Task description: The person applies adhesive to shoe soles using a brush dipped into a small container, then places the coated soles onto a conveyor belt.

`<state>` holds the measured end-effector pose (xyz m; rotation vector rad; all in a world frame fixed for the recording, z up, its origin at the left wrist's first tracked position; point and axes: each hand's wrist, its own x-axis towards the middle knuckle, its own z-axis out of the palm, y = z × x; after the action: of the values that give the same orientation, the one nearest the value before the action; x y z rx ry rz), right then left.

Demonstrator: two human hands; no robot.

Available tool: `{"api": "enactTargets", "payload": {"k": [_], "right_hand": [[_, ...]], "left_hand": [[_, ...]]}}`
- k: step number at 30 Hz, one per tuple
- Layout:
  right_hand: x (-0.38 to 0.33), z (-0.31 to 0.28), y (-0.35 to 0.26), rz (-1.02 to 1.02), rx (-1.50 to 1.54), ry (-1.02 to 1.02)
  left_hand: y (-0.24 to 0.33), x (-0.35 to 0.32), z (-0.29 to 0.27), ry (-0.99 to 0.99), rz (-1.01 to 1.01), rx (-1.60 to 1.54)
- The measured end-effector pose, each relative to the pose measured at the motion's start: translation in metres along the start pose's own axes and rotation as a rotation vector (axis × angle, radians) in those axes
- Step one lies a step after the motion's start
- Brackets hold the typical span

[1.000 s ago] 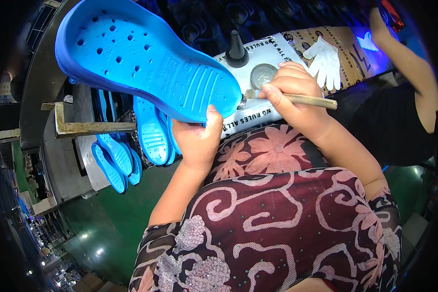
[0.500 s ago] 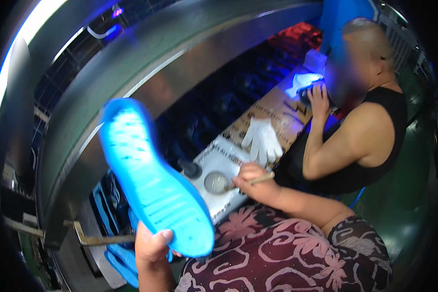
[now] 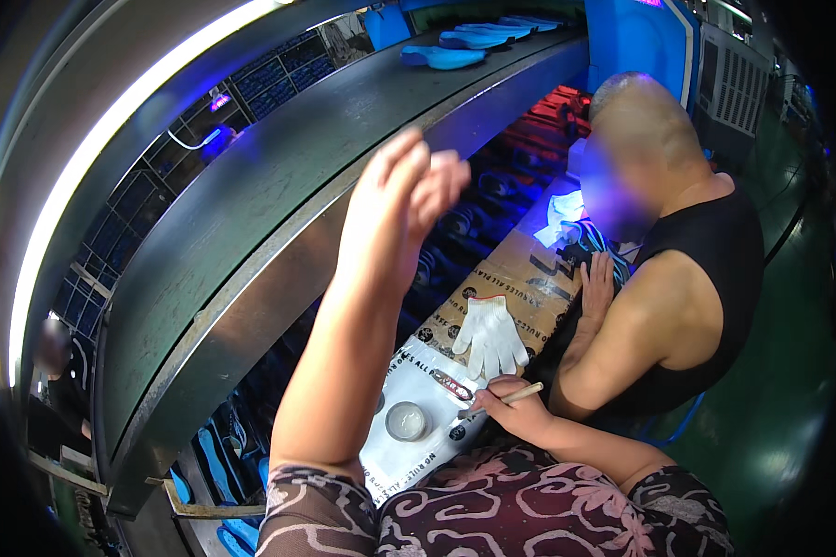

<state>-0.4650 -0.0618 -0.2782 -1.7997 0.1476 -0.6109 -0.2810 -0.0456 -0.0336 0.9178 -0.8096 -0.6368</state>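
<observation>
My left hand is raised in front of the belt's edge, fingers half curled and apart, holding nothing. My right hand grips a brush by its wooden handle, bristles low over the white-covered part of the bench. Beside the bristles stands a small round pot with a pale content. A blue shoe sole lies on the conveyor belt beyond my left hand, with several more behind it. A white glove rests on the bench past my right hand.
A co-worker in a black top sits close at right, handling a dark shoe part under blue light. More blue soles lie at lower left, below the belt. The belt's metal side borders the bench. Another person stands far left.
The blue sole has left my left hand, which has risen toward the belt and opened. My right hand, still holding the brush, has moved slightly down and right in view. The head view has shifted.
</observation>
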Motion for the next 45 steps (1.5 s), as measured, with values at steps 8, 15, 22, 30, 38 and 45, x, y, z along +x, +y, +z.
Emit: {"api": "enactTargets", "payload": {"k": [8, 15, 22, 30, 38, 45], "right_hand": [[-0.003, 0.020, 0.003, 0.086, 0.034, -0.120], [-0.004, 0.051, 0.009, 0.230, 0.089, -0.202], [-0.003, 0.070, 0.001, 0.214, 0.123, -0.235], [-0.010, 0.078, -0.005, 0.328, 0.081, -0.198], [-0.009, 0.085, -0.012, 0.345, 0.090, -0.267], [-0.007, 0.079, -0.005, 0.367, 0.074, -0.176]], "left_hand": [[-0.046, -0.295, -0.155, 0.139, -0.620, 0.837], [-0.042, -0.464, -0.209, 0.739, -0.831, 1.530], [-0.066, -0.477, -0.232, 0.712, -1.107, 1.677], [-0.063, -0.500, -0.230, 0.960, -0.777, 1.345], [-0.088, -0.506, -0.227, 0.753, -0.872, 1.544], [-0.044, -0.459, -0.179, 1.229, -0.377, -0.131]]}}
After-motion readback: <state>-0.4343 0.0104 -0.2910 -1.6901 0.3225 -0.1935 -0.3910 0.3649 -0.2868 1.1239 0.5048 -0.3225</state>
